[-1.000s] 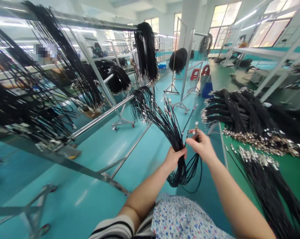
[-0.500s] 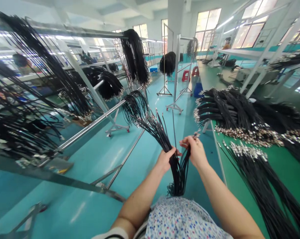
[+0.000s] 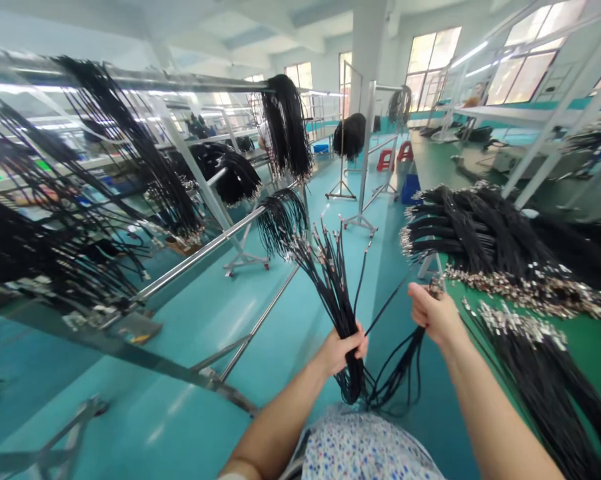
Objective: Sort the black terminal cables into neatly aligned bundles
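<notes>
left hand (image 3: 348, 348) clamped round the bundle (image 3: 336, 283), upright above the floor (image 3: 215, 327); right fingers curled shut on strands (image 3: 413, 348) near the table (image 3: 588, 347); separating seems in hand; next calls for steady left grip

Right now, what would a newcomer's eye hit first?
The bundle of black cables at lower centre, in the left hand's grip, with loops hanging from the right hand's grip. Next, the cable heap on the green table at right, then the large hanging bunch at upper centre.
</notes>
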### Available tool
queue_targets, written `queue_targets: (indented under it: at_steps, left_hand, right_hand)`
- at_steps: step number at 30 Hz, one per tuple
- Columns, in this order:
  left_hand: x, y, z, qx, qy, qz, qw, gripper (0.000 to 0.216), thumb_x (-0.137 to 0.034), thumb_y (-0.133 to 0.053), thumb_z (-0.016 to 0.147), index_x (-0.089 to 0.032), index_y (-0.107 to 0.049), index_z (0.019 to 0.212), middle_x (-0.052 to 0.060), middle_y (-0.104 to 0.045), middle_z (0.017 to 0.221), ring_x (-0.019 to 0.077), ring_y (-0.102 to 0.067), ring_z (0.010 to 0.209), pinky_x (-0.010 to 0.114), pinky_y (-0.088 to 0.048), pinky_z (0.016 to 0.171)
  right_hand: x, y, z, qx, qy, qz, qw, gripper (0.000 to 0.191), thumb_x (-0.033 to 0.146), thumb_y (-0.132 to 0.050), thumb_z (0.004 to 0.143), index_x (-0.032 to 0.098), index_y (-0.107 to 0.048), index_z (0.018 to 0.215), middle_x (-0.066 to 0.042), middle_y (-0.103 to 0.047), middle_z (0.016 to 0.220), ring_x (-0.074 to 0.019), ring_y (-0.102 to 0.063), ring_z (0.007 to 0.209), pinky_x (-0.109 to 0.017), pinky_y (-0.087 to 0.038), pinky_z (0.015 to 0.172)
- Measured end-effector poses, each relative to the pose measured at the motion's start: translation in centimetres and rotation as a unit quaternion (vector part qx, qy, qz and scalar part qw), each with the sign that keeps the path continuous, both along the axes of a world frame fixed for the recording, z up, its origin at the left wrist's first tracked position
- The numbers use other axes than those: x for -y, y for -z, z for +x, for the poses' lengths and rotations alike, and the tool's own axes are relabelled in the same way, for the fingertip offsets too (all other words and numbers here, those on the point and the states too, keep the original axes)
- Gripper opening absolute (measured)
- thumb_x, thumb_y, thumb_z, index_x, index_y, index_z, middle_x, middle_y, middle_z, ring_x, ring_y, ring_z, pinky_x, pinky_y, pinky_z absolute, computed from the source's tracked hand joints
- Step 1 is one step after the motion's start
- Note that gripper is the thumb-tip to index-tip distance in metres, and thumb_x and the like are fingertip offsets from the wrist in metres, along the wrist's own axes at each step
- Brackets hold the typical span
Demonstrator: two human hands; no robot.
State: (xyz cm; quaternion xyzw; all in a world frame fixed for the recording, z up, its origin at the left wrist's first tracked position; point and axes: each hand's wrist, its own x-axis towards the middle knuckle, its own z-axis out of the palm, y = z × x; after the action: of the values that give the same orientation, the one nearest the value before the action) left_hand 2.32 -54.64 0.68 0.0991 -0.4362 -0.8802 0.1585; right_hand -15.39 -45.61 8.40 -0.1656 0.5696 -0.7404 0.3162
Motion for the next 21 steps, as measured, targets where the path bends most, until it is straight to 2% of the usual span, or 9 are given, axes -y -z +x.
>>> queue_targets:
  at_steps: [2,5,9,10,12,15,17,19,21]
  left_hand:
    - [-0.2,0.0,0.5,0.001,0.011,-0.012,1.0,0.034,-0.037,-0.07,0.069,-0.017,-0.043,0.072,-0.005,-0.043,0.052,0.0058,-0.039,0.045,0.024,-0.028,0.052]
    - [0.0,0.2,1.4,0.016,0.035,-0.036,0.999,0.035,-0.039,-0.071,0.068,-0.016,-0.044,0.071,-0.004,-0.044,0.052,0.0056,-0.039,0.044,0.023,-0.027,0.051]
    - [0.2,0.6,2.0,0.078,0.045,-0.074,0.993,0.036,-0.043,-0.069,0.068,-0.015,-0.047,0.071,-0.001,-0.052,0.055,0.0073,-0.044,0.045,0.023,-0.031,0.05]
    - [0.2,0.7,2.0,0.091,0.043,-0.077,0.992,0.036,-0.044,-0.068,0.068,-0.015,-0.048,0.071,0.002,-0.057,0.059,0.0094,-0.05,0.049,0.024,-0.034,0.051]
    - [0.2,0.7,1.7,0.101,0.045,-0.072,0.991,0.035,-0.044,-0.068,0.069,-0.014,-0.049,0.073,0.007,-0.063,0.072,0.0152,-0.059,0.063,0.025,-0.04,0.055]
    - [0.1,0.7,1.0,0.099,0.055,-0.059,0.992,0.035,-0.043,-0.068,0.068,-0.014,-0.049,0.072,0.009,-0.065,0.077,0.0177,-0.063,0.067,0.026,-0.043,0.056]
    - [-0.1,1.0,0.7,0.099,0.064,-0.069,0.991,0.035,-0.043,-0.068,0.067,-0.014,-0.05,0.071,0.007,-0.064,0.07,0.0149,-0.06,0.057,0.025,-0.043,0.053]
    - [-0.3,1.3,0.6,0.101,0.078,-0.089,0.988,0.035,-0.044,-0.068,0.067,-0.013,-0.052,0.068,0.005,-0.062,0.065,0.0121,-0.057,0.05,0.024,-0.043,0.051]
    - [-0.5,1.8,0.6,0.109,0.09,-0.099,0.985,0.036,-0.044,-0.069,0.066,-0.012,-0.053,0.067,0.004,-0.06,0.061,0.0104,-0.054,0.046,0.023,-0.041,0.048]
  right_hand:
    - [0.4,1.9,-1.3,0.016,0.013,-0.034,0.999,0.037,0.047,-0.071,0.064,0.017,-0.054,0.077,0.013,-0.022,0.041,-0.0019,-0.015,0.032,-0.018,-0.013,0.032]
    - [0.2,2.0,-3.6,0.015,-0.004,-0.077,0.997,0.04,0.051,-0.065,0.068,0.017,-0.056,0.088,0.013,-0.022,0.043,-0.0025,-0.013,0.031,-0.019,-0.013,0.031]
    - [-0.2,0.5,-5.2,0.001,0.024,-0.093,0.995,0.04,0.05,-0.068,0.066,0.018,-0.046,0.061,0.01,-0.028,0.044,-0.0028,-0.022,0.032,-0.019,-0.018,0.031]
    - [-0.3,0.2,-5.1,-0.003,0.02,-0.1,0.995,0.043,0.049,-0.068,0.066,0.018,-0.04,0.057,0.008,-0.033,0.046,-0.0035,-0.029,0.035,-0.019,-0.023,0.032]
    - [-0.4,0.0,-4.2,-0.005,-0.043,-0.096,0.994,0.047,0.048,-0.068,0.068,0.018,-0.035,0.055,0.005,-0.041,0.052,-0.0052,-0.038,0.04,-0.021,-0.034,0.038]
    - [0.2,0.3,-1.5,-0.001,-0.154,-0.041,0.987,0.039,0.047,-0.065,0.072,0.019,-0.04,0.061,0.008,-0.035,0.047,-0.0039,-0.03,0.035,-0.02,-0.029,0.036]
    - [1.3,0.7,0.3,-0.008,-0.155,-0.016,0.988,0.032,0.045,-0.067,0.071,0.019,-0.048,0.073,0.012,-0.026,0.043,-0.0025,-0.02,0.033,-0.017,-0.019,0.033]
    - [2.7,0.9,1.5,-0.019,-0.126,-0.012,0.992,0.035,0.041,-0.071,0.066,0.018,-0.052,0.083,0.013,-0.025,0.042,-0.0022,-0.019,0.033,-0.016,-0.015,0.033]
    - [3.9,0.9,1.9,-0.03,-0.1,-0.019,0.994,0.034,0.038,-0.073,0.063,0.017,-0.05,0.077,0.012,-0.028,0.041,-0.0024,-0.02,0.033,-0.017,-0.016,0.032]
